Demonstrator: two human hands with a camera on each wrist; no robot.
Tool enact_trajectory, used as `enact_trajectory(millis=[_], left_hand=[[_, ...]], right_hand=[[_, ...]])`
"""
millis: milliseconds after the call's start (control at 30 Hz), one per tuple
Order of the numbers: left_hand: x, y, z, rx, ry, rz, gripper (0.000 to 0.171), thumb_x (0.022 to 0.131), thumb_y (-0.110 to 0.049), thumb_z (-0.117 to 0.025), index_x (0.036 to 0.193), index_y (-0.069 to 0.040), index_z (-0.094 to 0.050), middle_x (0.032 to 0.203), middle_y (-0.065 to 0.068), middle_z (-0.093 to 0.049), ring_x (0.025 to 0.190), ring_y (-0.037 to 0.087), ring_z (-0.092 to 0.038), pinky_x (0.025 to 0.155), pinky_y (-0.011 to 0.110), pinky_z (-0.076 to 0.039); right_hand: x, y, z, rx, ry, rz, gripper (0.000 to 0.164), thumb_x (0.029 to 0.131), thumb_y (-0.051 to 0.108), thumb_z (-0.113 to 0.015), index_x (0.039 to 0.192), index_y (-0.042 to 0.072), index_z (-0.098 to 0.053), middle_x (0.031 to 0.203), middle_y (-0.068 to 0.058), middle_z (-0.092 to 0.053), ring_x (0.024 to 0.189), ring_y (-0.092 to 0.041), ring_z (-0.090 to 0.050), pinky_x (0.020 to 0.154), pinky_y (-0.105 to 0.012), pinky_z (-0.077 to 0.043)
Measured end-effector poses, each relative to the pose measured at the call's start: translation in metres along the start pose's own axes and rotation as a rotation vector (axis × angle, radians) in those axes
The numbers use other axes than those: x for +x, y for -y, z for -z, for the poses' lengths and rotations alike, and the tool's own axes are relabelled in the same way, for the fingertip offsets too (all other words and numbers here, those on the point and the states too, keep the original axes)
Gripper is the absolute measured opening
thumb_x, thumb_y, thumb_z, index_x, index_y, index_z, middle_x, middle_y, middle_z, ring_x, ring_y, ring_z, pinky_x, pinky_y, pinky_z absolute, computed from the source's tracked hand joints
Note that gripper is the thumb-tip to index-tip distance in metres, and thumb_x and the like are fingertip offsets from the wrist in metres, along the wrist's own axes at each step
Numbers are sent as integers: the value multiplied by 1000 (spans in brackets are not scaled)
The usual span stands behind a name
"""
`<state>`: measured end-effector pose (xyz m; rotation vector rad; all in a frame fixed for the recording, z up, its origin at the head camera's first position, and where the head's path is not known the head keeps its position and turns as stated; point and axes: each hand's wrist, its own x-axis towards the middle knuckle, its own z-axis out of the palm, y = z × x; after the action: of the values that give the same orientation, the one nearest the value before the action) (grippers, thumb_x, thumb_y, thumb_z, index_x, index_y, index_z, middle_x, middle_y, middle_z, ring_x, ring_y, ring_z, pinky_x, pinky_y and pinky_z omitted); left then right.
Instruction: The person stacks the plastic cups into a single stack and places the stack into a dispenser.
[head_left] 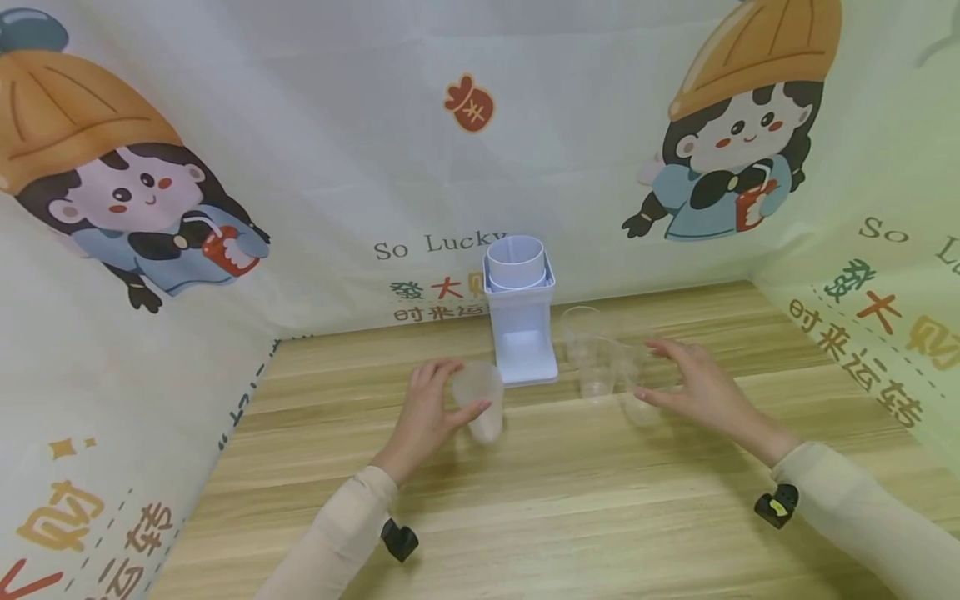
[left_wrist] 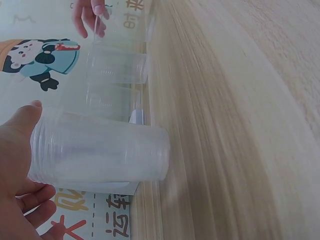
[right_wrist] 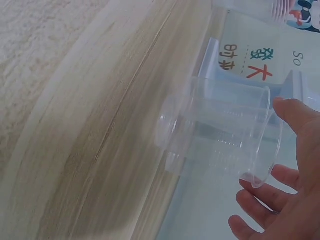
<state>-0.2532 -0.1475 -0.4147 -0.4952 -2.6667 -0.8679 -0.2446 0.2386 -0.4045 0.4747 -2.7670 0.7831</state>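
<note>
Plastic cups (left_wrist: pixel 100 150) are appearing colourless; the table (head_left: pixel 540 508) is displaying tan woodgrain; the backdrop (head_left: pixel 337 125) is bearing multicoloured cartoons.

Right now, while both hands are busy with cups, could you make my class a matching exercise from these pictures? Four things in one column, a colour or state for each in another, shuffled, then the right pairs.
Column one
1. Left hand
2. Holder
3. Right hand
4. Table

Column two
A. at the rim of one clear cup
B. brown, with a wood-grain pattern
C. gripping a stack of cups
D. pale and upright, with a round tube at its top

Right pairs
1-C, 2-D, 3-A, 4-B
</note>
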Motion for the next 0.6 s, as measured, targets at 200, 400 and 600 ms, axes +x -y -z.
enact_trajectory(millis=[200,400,600], left_hand=[[0,1,0,-3,-4,-11,72,81,-45,-79,134,-3,-55,137,17,-53,132,34,-43,113,51,-39],[0,0,1,-8,-1,-2,73,81,-44,-79,134,0,-55,137,17,-53,131,35,-44,113,51,-40],[0,0,1,-1,3,-2,75,81,-45,-79,134,1,-54,137,18,-53,131,35,-44,113,52,-40]], right_hand=[[0,3,1,-9,-10,8,78,84,44,-76,144,4,-45,132,-24,-60,119,-44,-52,98,-64,-43],[2,11,1,-35,-41,56,76,82,43,-78,141,4,-49,129,-22,-63,117,-42,-55,98,-62,-44],[4,20,0,-40,-58,88,74,80,39,-81,139,7,-51,125,-18,-66,114,-38,-57,94,-59,-46]])
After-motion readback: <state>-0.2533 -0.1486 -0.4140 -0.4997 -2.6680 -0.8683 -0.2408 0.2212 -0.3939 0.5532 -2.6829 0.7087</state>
